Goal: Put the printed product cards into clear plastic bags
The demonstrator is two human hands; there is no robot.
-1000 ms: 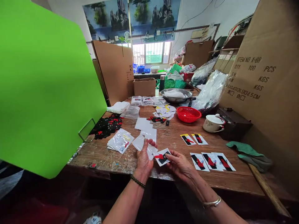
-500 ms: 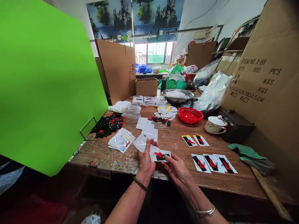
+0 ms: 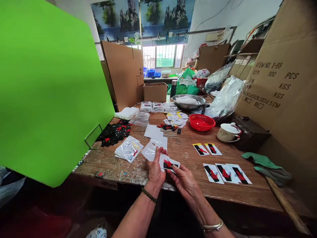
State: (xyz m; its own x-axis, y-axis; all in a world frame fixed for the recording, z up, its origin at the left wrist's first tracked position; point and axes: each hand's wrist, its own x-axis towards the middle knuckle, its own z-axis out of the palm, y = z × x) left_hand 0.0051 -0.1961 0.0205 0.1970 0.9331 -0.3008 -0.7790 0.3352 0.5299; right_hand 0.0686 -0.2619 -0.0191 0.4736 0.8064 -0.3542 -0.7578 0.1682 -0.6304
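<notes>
My left hand [image 3: 156, 172] is closed on a small white or clear bag [image 3: 161, 160], its thumb pointing up. Pinched in my right hand [image 3: 187, 183] is a white card [image 3: 177, 163] with a black and red piece [image 3: 168, 164] lying on it. The card's left end meets the mouth of the bag; how far it sits inside I cannot tell. Just beyond my left hand lie several flat white bags [image 3: 149, 151]. Filled bags [image 3: 129, 148] are stacked to the left. On the right, cards with black and red pieces form two rows, the front row [image 3: 224, 174] nearer me.
A heap of black and red pieces [image 3: 115, 133] lies by the green panel [image 3: 56, 92]. Loose cards [image 3: 177, 119], a red basket [image 3: 202, 122] and a lidded mug [image 3: 228, 133] stand farther back. A green cloth [image 3: 267, 165] and a large carton [image 3: 277, 82] border the right side.
My right hand has shifted slightly left and down with the card, toward the bag. My left hand stays nearly in place.
</notes>
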